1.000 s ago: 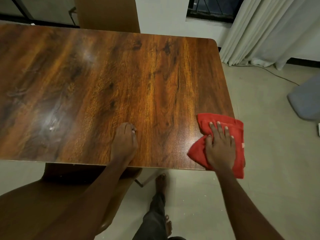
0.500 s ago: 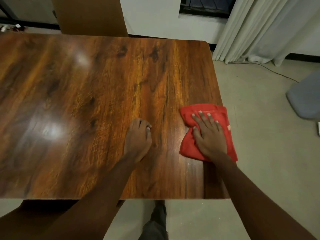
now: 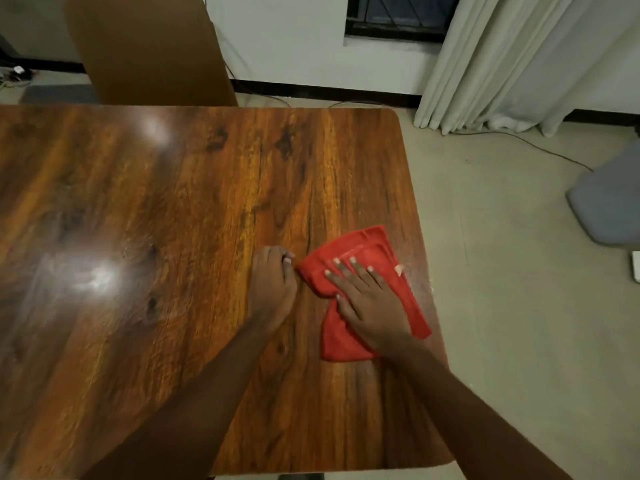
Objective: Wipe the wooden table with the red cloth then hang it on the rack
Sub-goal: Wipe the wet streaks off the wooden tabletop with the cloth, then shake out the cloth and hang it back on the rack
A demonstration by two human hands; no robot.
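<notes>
- The red cloth [image 3: 367, 289] is pressed flat at 4 o'clock on the wooden table [image 3: 173, 237] by the right hand [image 3: 369, 304], fingers spread.
- The left hand [image 3: 273, 289] is curled loosely, empty, beside it.
- The cloth's middle is hidden; no rack is seen.

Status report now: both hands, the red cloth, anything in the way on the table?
Right hand flat, pressing red cloth near table's right edge. Left hand curled, resting on wood beside cloth. Nothing else on the tabletop. No rack in view.

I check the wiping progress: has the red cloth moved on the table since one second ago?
Yes. The red cloth moved away from the table's near edge, further onto the top.
</notes>
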